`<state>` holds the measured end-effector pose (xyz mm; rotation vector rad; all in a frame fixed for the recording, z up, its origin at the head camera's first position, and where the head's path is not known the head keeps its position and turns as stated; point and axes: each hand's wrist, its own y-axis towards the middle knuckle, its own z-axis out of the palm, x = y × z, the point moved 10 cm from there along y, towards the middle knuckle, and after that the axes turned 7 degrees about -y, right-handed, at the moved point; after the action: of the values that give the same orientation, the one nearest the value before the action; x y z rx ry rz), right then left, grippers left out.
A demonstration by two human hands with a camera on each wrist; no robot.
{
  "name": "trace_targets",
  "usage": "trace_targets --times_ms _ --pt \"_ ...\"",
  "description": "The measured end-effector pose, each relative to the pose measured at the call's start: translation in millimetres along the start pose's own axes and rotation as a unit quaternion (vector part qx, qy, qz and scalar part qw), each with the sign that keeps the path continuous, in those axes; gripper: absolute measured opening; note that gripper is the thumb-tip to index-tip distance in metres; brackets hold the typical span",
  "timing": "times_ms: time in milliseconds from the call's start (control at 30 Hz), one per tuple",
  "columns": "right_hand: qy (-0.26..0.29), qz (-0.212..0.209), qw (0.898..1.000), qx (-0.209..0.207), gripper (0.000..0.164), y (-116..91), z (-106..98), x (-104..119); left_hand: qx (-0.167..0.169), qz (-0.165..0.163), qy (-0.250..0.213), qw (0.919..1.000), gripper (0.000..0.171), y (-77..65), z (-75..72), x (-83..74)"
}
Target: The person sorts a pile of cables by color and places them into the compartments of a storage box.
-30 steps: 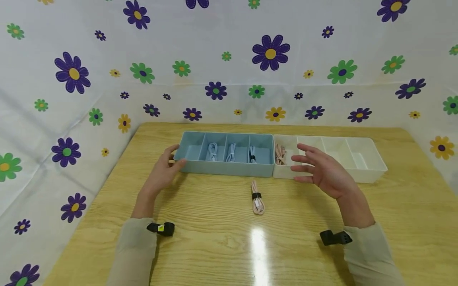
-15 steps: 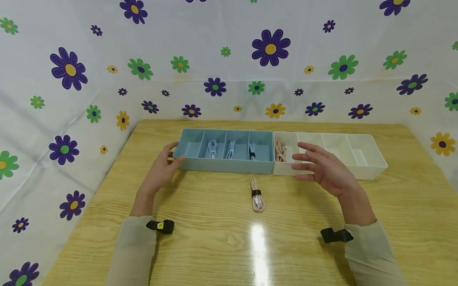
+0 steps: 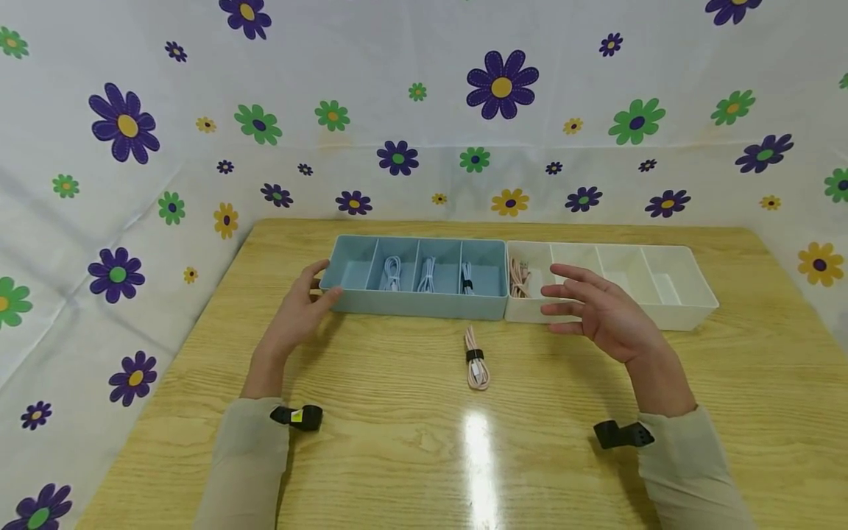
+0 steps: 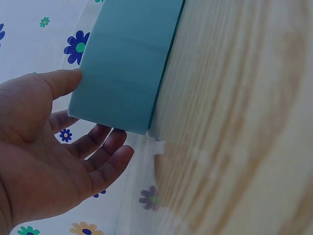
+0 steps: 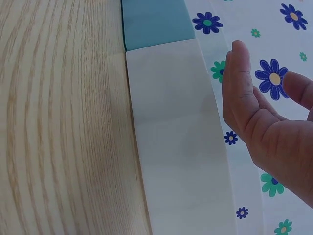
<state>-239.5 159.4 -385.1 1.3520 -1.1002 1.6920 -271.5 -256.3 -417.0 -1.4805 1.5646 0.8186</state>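
Note:
A blue four-part organizer box stands on the table with its end against a white organizer box. My left hand is at the blue box's left front corner, thumb by the top edge and the other fingers loosely bent beside the end wall. My right hand is in front of and over the white box, fingers spread and holding nothing. A pink cable bundled with a black strap lies on the table before the boxes. Blue cables lie in several blue compartments; another pink cable is in the white box's left compartment.
The wooden table ends at a white flowered cloth behind and to the left. Thin dividers split both boxes. Each wrist wears a black camera strap.
The head view has tilted slightly, so everything sits a little higher in the frame. Hands, boxes and cables have kept their places.

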Motion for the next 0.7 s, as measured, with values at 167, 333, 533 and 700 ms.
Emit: trace_targets --times_ms 167,333,533,700 --pt "0.000 0.003 1.000 -0.002 0.047 0.5 0.9 -0.8 -0.004 -0.005 0.009 0.9999 0.067 -0.5 -0.4 0.3" --pt "-0.009 0.003 1.000 -0.002 0.048 0.9 3.1 -0.7 -0.005 -0.005 0.008 0.9999 0.067 -0.9 -0.7 -2.3" --pt "-0.021 0.000 1.000 0.005 0.042 2.2 9.1 -1.4 -0.003 -0.009 0.005 0.9999 0.068 -2.9 -0.3 -5.3" --pt "-0.055 -0.005 0.998 0.012 0.043 2.7 16.9 -2.0 0.003 -0.009 -0.004 0.9999 0.068 -3.3 1.4 -6.3"
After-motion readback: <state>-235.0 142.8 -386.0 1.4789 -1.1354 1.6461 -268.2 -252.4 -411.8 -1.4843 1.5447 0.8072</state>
